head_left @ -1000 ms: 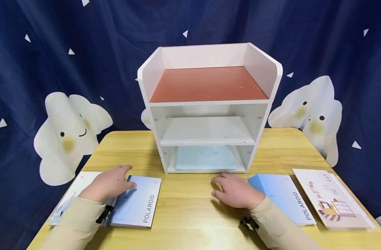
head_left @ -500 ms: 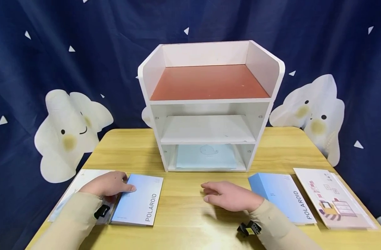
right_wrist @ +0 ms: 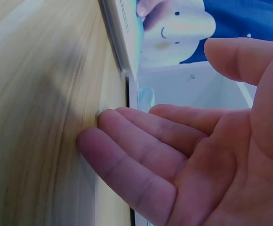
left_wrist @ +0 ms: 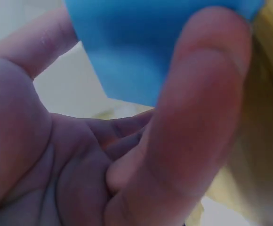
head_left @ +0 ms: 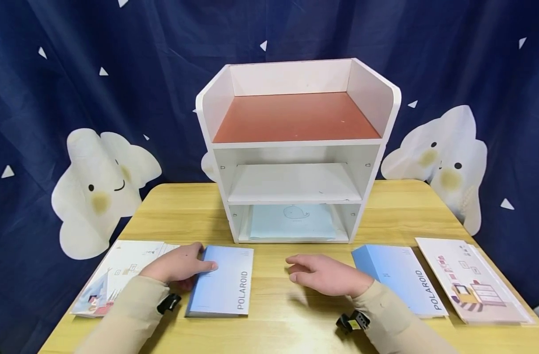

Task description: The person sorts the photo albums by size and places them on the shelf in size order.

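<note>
Polaroid booklet (head_left: 222, 287) lies flat on the wooden table (head_left: 278, 314), in front of the white shelf unit (head_left: 296, 147), whose bottom shelf holds a pale blue sheet (head_left: 291, 222). Left hand (head_left: 178, 265) pinches the booklet's left edge, thumb over the cover. Right hand (head_left: 326, 275) hovers just right of the booklet, fingers spread, holding nothing. Judged step: gripping the booklet; the next move calls for a lift.
</note>
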Action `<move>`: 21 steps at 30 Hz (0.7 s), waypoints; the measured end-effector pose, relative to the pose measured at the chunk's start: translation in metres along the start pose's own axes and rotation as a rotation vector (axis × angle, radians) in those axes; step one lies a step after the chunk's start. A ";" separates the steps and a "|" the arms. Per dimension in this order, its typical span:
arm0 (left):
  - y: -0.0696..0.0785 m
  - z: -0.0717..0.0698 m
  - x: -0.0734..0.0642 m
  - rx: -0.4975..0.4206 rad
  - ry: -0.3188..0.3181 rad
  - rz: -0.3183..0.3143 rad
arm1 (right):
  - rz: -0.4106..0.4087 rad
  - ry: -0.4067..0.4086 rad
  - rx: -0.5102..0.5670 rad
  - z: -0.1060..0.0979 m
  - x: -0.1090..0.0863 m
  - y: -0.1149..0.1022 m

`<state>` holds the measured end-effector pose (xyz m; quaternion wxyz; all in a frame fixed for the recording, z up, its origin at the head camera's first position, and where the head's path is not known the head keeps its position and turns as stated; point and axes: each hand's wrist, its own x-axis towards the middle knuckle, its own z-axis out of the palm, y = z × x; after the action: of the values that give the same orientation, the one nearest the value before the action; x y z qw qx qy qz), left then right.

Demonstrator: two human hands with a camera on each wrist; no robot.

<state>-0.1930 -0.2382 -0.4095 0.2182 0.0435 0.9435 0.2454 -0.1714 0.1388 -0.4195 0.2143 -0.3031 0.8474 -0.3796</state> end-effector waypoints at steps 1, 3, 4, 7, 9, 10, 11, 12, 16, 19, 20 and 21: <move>0.005 0.004 0.002 -0.041 -0.009 -0.005 | -0.001 0.000 0.002 0.000 0.000 0.000; 0.014 0.012 0.006 -0.094 -0.023 0.004 | -0.002 0.002 0.001 0.001 0.000 0.000; 0.019 0.016 0.008 -0.119 -0.025 0.015 | -0.003 0.005 -0.002 0.001 0.000 0.000; 0.033 0.027 0.016 -0.164 -0.030 0.053 | -0.001 0.015 -0.018 0.000 0.000 0.000; 0.043 0.034 0.020 -0.175 -0.032 0.090 | 0.000 0.025 -0.032 -0.002 0.000 0.001; 0.049 0.037 0.022 -0.172 -0.032 0.105 | 0.001 0.030 -0.038 -0.003 0.000 0.001; 0.054 0.041 0.024 -0.167 -0.035 0.118 | 0.003 0.035 -0.047 -0.004 -0.001 0.002; 0.058 0.044 0.026 -0.163 -0.040 0.130 | 0.008 0.043 -0.056 -0.005 -0.001 0.002; 0.072 0.055 0.032 -0.160 -0.051 0.162 | 0.048 0.071 -0.054 -0.011 -0.005 0.006; 0.075 0.060 0.035 -0.168 -0.047 0.164 | 0.084 0.074 0.040 -0.014 -0.008 0.007; 0.075 0.061 0.036 -0.168 -0.045 0.163 | 0.097 0.072 0.086 -0.014 -0.008 0.008; 0.076 0.061 0.036 -0.168 -0.044 0.165 | 0.106 0.068 0.139 -0.015 -0.008 0.009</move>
<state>-0.2010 -0.1382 -0.4350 0.2206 0.1082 0.9079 0.3397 -0.1772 0.1564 -0.4158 0.2257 -0.2292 0.8406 -0.4358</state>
